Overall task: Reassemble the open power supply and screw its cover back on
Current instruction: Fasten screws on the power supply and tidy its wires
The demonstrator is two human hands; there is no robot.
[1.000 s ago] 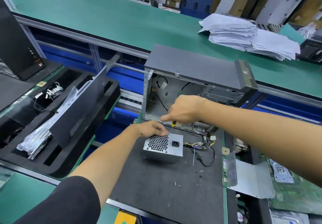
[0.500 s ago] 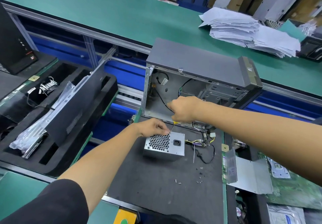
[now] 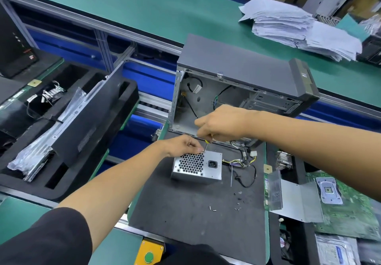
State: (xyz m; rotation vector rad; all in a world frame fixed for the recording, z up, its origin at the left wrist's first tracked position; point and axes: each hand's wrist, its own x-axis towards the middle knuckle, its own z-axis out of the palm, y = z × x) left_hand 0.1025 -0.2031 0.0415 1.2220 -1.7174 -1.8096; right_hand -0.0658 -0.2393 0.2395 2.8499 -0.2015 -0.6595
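On the left, a black foam tray (image 3: 61,161) holds a bagged panel. The left hand (image 3: 183,146) pinches something small, likely a screw, at the top edge of the supply (image 3: 196,166), which sits on the dark tabletop (image 3: 185,213) before the open case (image 3: 237,83). The right hand (image 3: 222,123) is clamped on a screwdriver (image 3: 207,143), tip down at that same spot. The supply looks like a stiff, fairly heavy metal box; best gripped by its solid sides, clear of the cables (image 3: 243,165). Loose screws (image 3: 237,202) are tiny and easily lost. No label is readable.
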